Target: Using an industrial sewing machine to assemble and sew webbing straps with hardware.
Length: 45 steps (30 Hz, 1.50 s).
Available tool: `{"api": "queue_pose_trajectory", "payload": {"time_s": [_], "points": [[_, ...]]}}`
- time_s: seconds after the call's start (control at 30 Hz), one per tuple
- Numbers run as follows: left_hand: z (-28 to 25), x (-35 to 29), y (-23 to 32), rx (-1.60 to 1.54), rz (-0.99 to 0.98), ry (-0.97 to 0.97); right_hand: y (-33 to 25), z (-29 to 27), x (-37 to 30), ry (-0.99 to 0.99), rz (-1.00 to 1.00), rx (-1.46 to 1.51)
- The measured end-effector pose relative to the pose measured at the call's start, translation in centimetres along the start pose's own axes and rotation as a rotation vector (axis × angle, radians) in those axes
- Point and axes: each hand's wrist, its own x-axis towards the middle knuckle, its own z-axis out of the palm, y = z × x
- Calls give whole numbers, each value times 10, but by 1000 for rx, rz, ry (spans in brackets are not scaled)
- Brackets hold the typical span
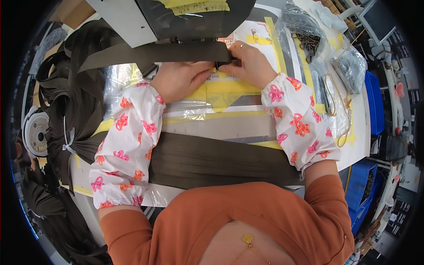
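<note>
A dark olive-brown webbing strap [154, 54] stretches from the bundle at left across to beneath the sewing machine head [190, 20]. My right hand [252, 65] pinches its folded end between thumb and fingers. My left hand [183, 79] is closed just below the strap, its fingertips pointing at the folded end. The strap covers part of those fingers, so what they hold cannot be made out. A small dark edge shows between the two hands. Under both hands lies a work surface patched with yellow tape [221, 95].
A large tied bundle of webbing [73, 101] hangs at left. Flat webbing strips [221, 161] lie between me and the machine. At the right are a clear bag of dark metal pieces [309, 44], a yellowish cord [338, 104] and blue bins [374, 104].
</note>
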Motion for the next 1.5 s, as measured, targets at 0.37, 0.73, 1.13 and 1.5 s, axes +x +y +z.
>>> {"api": "queue_pose_trajectory", "payload": {"time_s": [0.37, 0.73, 1.13, 1.5], "points": [[5, -3, 6, -3, -60, 4, 1, 29, -13, 338, -473, -250], [-10, -1, 29, 299, 118, 32, -16, 20, -15, 159, -359, -469], [6, -2, -14, 142, 102, 30, -11, 22, -14, 248, -326, -355], [-3, -4, 5, 26, -106, 25, -16, 21, -15, 295, -319, -409]]}}
